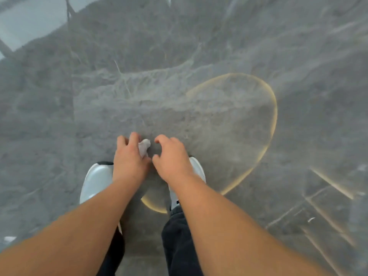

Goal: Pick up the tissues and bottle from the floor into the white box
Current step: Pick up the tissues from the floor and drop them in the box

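Observation:
A crumpled white tissue sticks out between the fingers of my left hand, which is closed around it low over the grey marble floor. My right hand hovers just to the right of it, fingers curled and apart, with nothing in it. Both forearms reach down from the bottom of the view. No bottle and no white box are in view.
My two white shoes stand on the floor under the hands, with dark trouser legs below. A faint golden ring of reflected light lies on the floor to the right. A bright window reflection shows at top left.

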Available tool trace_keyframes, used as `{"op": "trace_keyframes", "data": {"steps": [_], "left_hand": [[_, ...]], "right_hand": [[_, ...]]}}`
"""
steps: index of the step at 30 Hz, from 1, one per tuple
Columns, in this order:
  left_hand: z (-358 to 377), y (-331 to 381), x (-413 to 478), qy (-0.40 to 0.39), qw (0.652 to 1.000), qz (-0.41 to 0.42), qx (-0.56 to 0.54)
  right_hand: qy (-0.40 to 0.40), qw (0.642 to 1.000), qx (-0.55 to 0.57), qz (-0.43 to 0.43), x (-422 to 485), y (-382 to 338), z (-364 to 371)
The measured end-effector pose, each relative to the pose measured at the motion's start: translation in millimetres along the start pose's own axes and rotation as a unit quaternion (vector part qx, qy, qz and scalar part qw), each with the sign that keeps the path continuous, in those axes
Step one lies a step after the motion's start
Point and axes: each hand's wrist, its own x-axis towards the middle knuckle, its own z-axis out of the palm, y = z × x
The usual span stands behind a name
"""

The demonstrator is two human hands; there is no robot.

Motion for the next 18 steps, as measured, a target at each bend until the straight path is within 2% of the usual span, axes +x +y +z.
{"op": "trace_keyframes", "data": {"steps": [3, 7, 11, 14, 18], "left_hand": [[-5.2, -12.2, 4.3, -0.010, 0.999, 0.037, -0.022], [-38.9, -9.2, 6.3, -0.050, 0.997, 0.060, 0.019], [-111.9, 35.2, -10.1, -0.082, 0.993, 0.073, 0.034], [-189.3, 99.1, -50.0, -0.125, 0.979, 0.142, 0.070], [-311.8, 197.2, -143.1, -0.155, 0.951, 0.234, 0.127]], "right_hand": [[0.031, 0.999, 0.021, 0.030, -0.6, -8.0, 29.7], [0.071, 0.995, 0.000, 0.068, -19.2, -15.7, 12.2], [0.116, 0.989, -0.031, 0.085, -65.3, -29.7, -58.5], [0.157, 0.978, -0.010, 0.134, -132.0, -56.8, -129.0], [0.211, 0.963, 0.019, 0.169, -277.6, -102.6, -221.4]]}}
